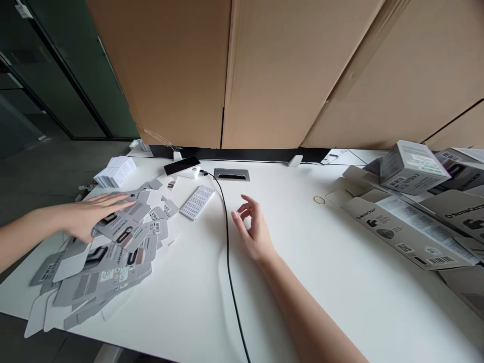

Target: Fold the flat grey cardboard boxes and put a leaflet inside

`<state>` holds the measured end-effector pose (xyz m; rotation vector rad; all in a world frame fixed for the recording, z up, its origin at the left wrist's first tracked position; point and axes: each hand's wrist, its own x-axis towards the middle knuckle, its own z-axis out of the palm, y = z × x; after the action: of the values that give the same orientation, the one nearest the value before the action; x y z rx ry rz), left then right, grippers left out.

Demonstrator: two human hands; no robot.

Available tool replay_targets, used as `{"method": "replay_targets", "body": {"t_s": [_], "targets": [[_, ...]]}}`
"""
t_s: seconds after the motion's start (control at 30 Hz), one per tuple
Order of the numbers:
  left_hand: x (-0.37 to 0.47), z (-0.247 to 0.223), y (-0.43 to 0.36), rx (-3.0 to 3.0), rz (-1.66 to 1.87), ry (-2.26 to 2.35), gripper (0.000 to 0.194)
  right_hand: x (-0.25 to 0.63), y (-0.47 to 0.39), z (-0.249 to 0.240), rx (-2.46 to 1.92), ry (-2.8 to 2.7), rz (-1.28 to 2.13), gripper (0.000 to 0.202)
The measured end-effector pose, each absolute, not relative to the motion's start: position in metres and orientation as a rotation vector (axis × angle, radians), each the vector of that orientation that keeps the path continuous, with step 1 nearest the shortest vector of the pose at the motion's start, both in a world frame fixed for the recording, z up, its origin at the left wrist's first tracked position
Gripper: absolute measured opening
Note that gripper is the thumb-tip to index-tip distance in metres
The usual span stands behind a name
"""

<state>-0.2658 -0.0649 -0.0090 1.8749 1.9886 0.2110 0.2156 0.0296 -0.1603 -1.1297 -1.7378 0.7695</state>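
My left hand (100, 212) lies with fingers stretched out over a loose pile of flat grey printed carton blanks (124, 232). It touches the upper part of the pile, and its palm side is hidden. Over the middle of the white table, my right hand (252, 229) has its fingers loosely curled and the thumb apart from them. Nothing is between those fingers. A black cable (228, 252) runs just left of this hand, and a folded printed leaflet (197, 202) lies beyond the cable.
A black phone (182, 165) leans on a small white box (191, 173) at the back. Folded leaflets (115, 171) are stacked at the far left. Assembled grey boxes (414, 169) are heaped at the right, near a rubber band (319, 200). Cardboard panels (287, 75) stand behind the table.
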Motion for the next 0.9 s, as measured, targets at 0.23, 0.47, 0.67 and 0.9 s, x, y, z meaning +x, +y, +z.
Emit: {"method": "replay_targets", "body": {"t_s": [0.23, 0.47, 0.67, 0.9], "targets": [[-0.250, -0.012, -0.030, 2.047, -0.042, 1.818, 0.121, 0.219, 0.032, -0.160, -1.123, -1.710, 0.790, 0.067], [-0.247, -0.009, -0.028, 2.138, -0.120, 1.790, 0.118, 0.215, 0.034, -0.160, -1.098, -1.710, 0.814, 0.068], [-0.252, -0.010, -0.032, 2.119, -0.124, 1.783, 0.112, 0.216, 0.032, -0.159, -1.088, -1.710, 0.817, 0.068], [-0.232, -0.012, -0.038, 2.058, 0.072, 1.887, 0.064, 0.218, 0.031, -0.158, -1.089, -1.678, 0.829, 0.067]]}}
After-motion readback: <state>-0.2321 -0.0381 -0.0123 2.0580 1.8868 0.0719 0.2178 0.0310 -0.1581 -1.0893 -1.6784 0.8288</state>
